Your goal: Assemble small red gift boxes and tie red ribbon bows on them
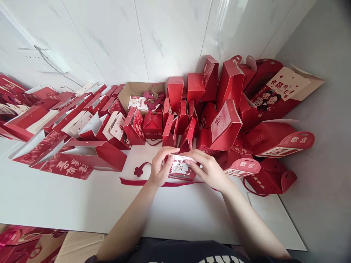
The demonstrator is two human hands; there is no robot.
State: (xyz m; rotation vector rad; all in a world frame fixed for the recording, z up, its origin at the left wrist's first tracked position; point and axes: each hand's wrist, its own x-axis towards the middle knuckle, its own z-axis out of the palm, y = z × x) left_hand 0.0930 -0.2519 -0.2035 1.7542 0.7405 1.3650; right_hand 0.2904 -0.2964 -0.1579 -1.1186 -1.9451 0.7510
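Between my two hands is a small red gift box [183,177] with a white printed card [179,168] on its upper face, showing a cartoon couple and red lettering. My left hand [159,168] grips the left side, thumb and fingers closed on it. From the right, my right hand [208,168] holds the box, its thumb pressing on the card. Beneath the box a dark red ribbon [145,182] stretches across the white table. A flower-shaped red tag [139,170] on a cord lies left of my left hand. The far side of the box is hidden by my fingers.
Rows of red gift bags [82,120] crowd the table's left. Red boxes [227,124] stand stacked at the right, against the grey wall. An open cardboard box [131,91] behind holds cards and red tags. More red packaging [33,244] lies below the front edge of the white table [115,204].
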